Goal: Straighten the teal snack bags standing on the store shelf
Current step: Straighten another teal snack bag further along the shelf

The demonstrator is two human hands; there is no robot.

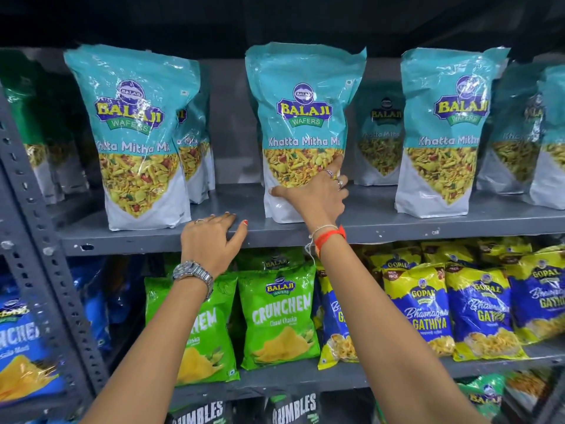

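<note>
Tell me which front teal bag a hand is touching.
The middle teal bag: the right hand presses its lower front; the side bags stand untouched.

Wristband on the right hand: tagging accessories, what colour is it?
Orange-red wristband, clearest in the head view.

Teal bags (301, 127): "BALAJI WAFERS" logo above "Khatta Mitha Mix", partly cut off on the left bag (134, 133) and right bag (443, 130). Green bags (276, 313), lower shelf: "BALAJI WAFERS", "CRUNCHEM", "Chaat Chaska". Blue-and-yellow bags (422, 313): "GOPAL", "Bhavnagari GATHIYA", one with "NEW PACK". Blue bag (21, 341), far left: "…RUNCHE…". Black bags (293, 408), bottom: "…UMBLES".
</note>
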